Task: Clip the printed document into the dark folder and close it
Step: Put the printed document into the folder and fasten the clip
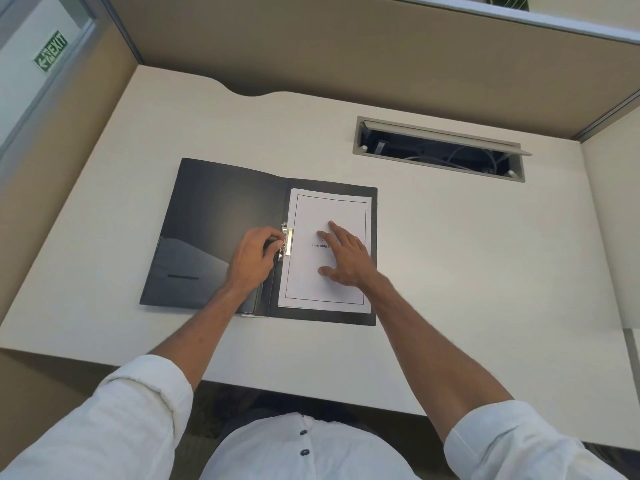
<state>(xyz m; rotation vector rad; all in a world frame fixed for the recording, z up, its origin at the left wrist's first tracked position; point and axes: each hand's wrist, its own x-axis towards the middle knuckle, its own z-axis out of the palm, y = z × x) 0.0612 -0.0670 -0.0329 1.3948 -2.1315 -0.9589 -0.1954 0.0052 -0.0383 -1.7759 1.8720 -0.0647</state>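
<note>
The dark folder [214, 216] lies open flat on the white desk. A printed document [322, 289], white with a thin black border, rests on the folder's right half. Its left edge sits against the silver metal clip [287, 240] at the spine. My left hand [252, 261] curls around the clip's lever, fingertips on the metal. My right hand [343, 258] lies flat on the page with fingers spread, pressing the paper down and covering part of the title text.
An open cable tray [440, 150] with wires is set into the desk [485, 271] at the back right. Beige partition walls [346, 46] enclose the desk at the back and sides. The near desk edge runs just in front of my body.
</note>
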